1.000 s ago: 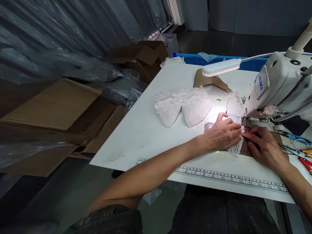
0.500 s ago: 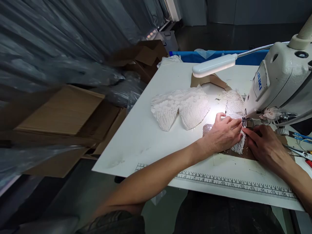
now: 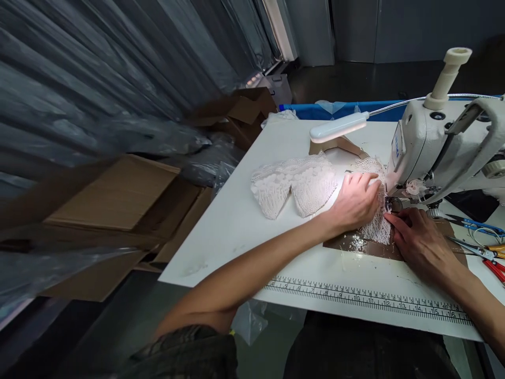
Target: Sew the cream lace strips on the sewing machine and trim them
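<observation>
A piece of white lace fabric (image 3: 376,231) lies under the needle area of a white sewing machine (image 3: 414,147). My left hand (image 3: 357,201) rests flat on this lace, its fingers stretched out toward the far side. Close to the presser foot, my right hand (image 3: 420,239) has its thumb and forefinger at the lace's right edge; the other fingers are curled and partly hidden. A second white lace piece (image 3: 294,181), with a V-shaped notch, lies flat on the table to the left of my left hand.
A lamp (image 3: 339,127) hangs over the white table (image 3: 236,237), which has a printed ruler (image 3: 366,295) along its front edge. Scissors (image 3: 479,250) and red-handled snips (image 3: 495,271) lie at the right. Cardboard boxes (image 3: 114,192) stand at the left.
My left hand has moved away from the needle, farther up the lace, and its fingers have straightened. My right hand stays by the presser foot. The camera view has shifted slightly.
</observation>
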Action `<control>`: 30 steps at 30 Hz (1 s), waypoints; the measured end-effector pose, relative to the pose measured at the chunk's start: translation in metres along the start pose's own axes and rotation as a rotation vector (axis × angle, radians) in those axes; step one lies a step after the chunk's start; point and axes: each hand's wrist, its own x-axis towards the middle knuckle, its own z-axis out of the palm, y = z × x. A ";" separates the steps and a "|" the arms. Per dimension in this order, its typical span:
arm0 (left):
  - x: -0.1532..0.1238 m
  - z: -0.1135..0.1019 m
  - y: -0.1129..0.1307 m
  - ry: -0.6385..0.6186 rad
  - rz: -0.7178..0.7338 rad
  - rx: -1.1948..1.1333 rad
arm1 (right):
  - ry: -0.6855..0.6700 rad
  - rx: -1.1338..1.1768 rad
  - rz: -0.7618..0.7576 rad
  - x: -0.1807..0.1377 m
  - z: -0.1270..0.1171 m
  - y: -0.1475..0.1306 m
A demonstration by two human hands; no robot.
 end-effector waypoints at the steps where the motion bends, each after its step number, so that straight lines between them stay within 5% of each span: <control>1: 0.010 0.000 -0.006 -0.021 -0.030 0.013 | -0.013 0.004 0.008 -0.001 0.001 0.000; 8: 0.047 0.017 -0.047 -0.057 0.071 -0.043 | -0.023 0.154 0.012 -0.008 -0.006 0.008; 12: 0.021 0.011 -0.040 0.054 0.138 -0.132 | -0.066 0.281 0.009 -0.014 -0.019 0.020; 19: -0.028 -0.003 -0.014 -0.034 0.451 -0.532 | -0.089 0.300 -0.054 -0.004 -0.031 0.029; 30: -0.037 0.004 -0.011 0.000 0.377 -0.567 | -0.210 0.438 0.161 0.008 -0.027 0.030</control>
